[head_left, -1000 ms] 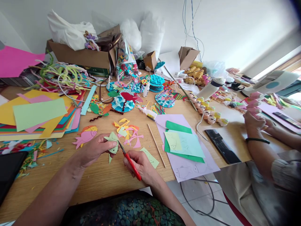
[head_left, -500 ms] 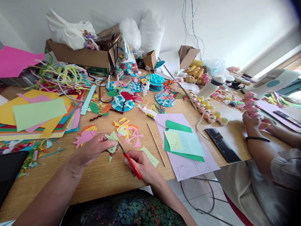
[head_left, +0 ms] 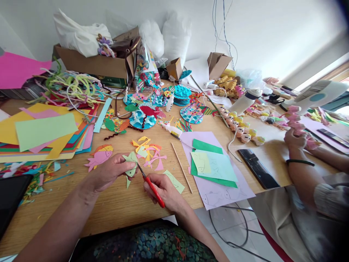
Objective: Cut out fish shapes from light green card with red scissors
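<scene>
Head — left hand angled inward; grip pinching fish; right hand — grip round scissors

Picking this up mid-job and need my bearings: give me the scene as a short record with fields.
left hand: the left hand pinches a green paper fish
right hand: the right hand grips red-handled scissors
blades: at the fish's edge
beyond the hands: paper scraps
beside left hand: pink paper fish
right of scraps: wooden stick, then purple sheet
far right: another person's hand at pink craft pieces
</scene>
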